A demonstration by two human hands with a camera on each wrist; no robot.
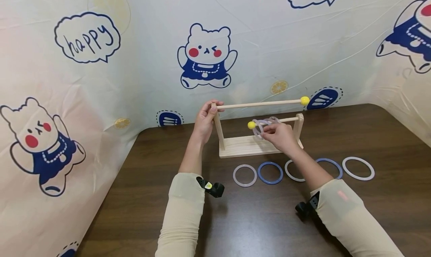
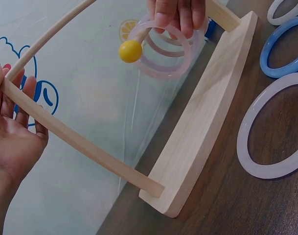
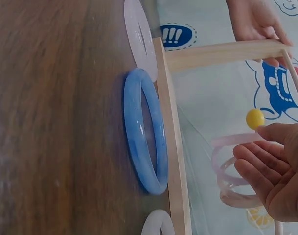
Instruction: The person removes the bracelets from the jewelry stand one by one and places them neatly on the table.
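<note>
Brown tabletop (image 1: 242, 219) beneath a winking-bear cloth (image 1: 144, 81)

Dark grain shows across the tabletop, and a soft sheen of light lies on its near middle. Behind it and along the sides hangs the cloth, pale and creased, printed with bears in blue tops, lemon slices (image 1: 279, 87) and a speech bubble (image 1: 87, 38) (it reads "happy").

Toward the back of the table stands a pale wooden stand (image 1: 247, 146). Its upper rod (image 1: 262, 104) runs from the left upright (image 1: 219, 131), its lower rod (image 1: 289, 119) from the right upright (image 1: 298, 127), and each ends in a yellow ball.

The left hand (image 1: 204, 122) grips the top of the left upright, thumb on one side and fingers behind. The right hand (image 1: 281, 137) is partly closed, pinching a translucent pale ring (image 2: 163, 73) between thumb and fingers. That ring is around the lower rod, just beside the yellow ball, with more pale rings behind it, too overlapped to count.

In front of the stand, five rings lie flat in a row: lilac (image 1: 235, 175), blue (image 1: 271, 182), whitish (image 1: 287, 171), blue (image 1: 340, 171) and white (image 1: 358, 179). The right forearm partly covers the third and fourth.
</note>
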